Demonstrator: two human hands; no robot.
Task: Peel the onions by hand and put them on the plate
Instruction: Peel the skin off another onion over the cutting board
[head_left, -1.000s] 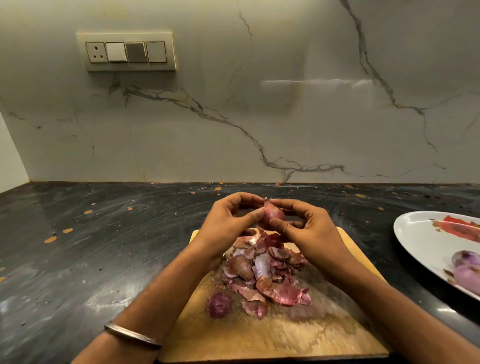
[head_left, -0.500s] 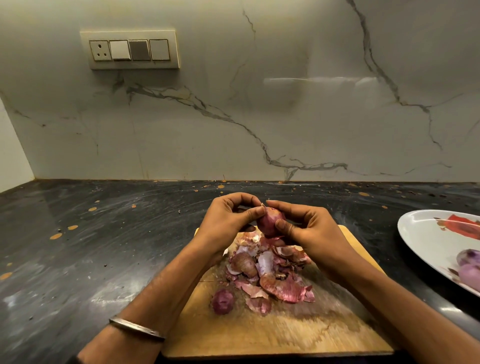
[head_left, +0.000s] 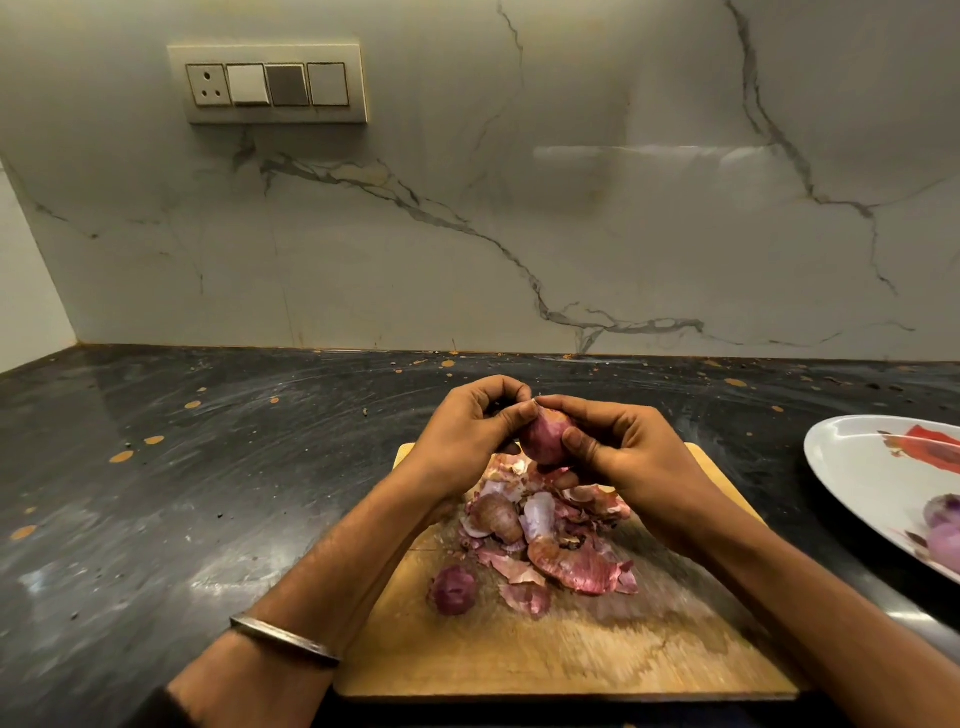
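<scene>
A small red onion (head_left: 543, 435) is held above the far end of a wooden cutting board (head_left: 545, 654). My right hand (head_left: 631, 457) cups it, thumb pressed on its front. My left hand (head_left: 462, 441) pinches at the onion's top with fingertips and thumb. Under the hands lies a heap of pink and purple onion skins (head_left: 550, 540). A small dark red onion piece (head_left: 454, 590) sits alone on the board's left side. At the right edge, a white plate (head_left: 857, 467) with a red pattern carries two peeled onions (head_left: 943, 525).
The board rests on a black speckled stone counter (head_left: 182, 493). A marble backsplash (head_left: 519, 234) rises behind, with a switch and socket panel (head_left: 267, 83) at upper left. A metal bangle (head_left: 283, 636) circles my left wrist.
The onion has been turned in my hands, so more of its rounded side now faces me. The view has shifted slightly; hands stay above the board.
</scene>
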